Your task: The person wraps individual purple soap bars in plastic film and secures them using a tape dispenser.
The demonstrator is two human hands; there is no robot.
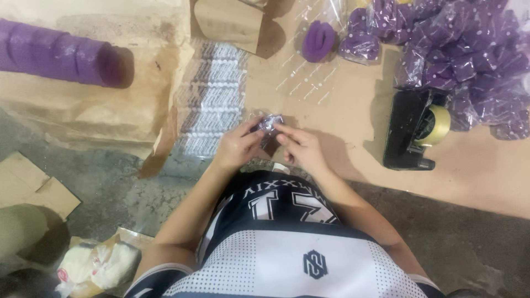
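— Fingertips (258,132) of the left hand (238,146) pinch one edge of a small clear dotted packet (268,124), and the fingertips of the right hand (302,150) press against its other side. Do both hands have it?

— Both do. The packet sits between the two hands, held just above the brown cardboard sheet (342,110), close in front of the person's body. Something dark shows through the crinkled film, though what it is cannot be told.

— What lies near the left hand?

— A stack of flat clear bags (212,96) with white dots lies just beyond it, on the edge of the brown paper (99,105). Farther left, a long roll of purple material (55,52) rests on that paper, well apart from the hands.

— And on the right?

— A black tape dispenser (408,132) with a roll of yellowish tape (439,124) stands near the right hand, on the cardboard. Behind it spreads a heap of purple wrapped packets (464,49) in dotted film. One bare purple piece (319,40) lies on an open clear bag beside that heap, toward the middle.

— Anything lower down?

— A scrap of flat cardboard (33,185) and a white plastic bundle (96,267) lie on the grey floor by the person's left side.
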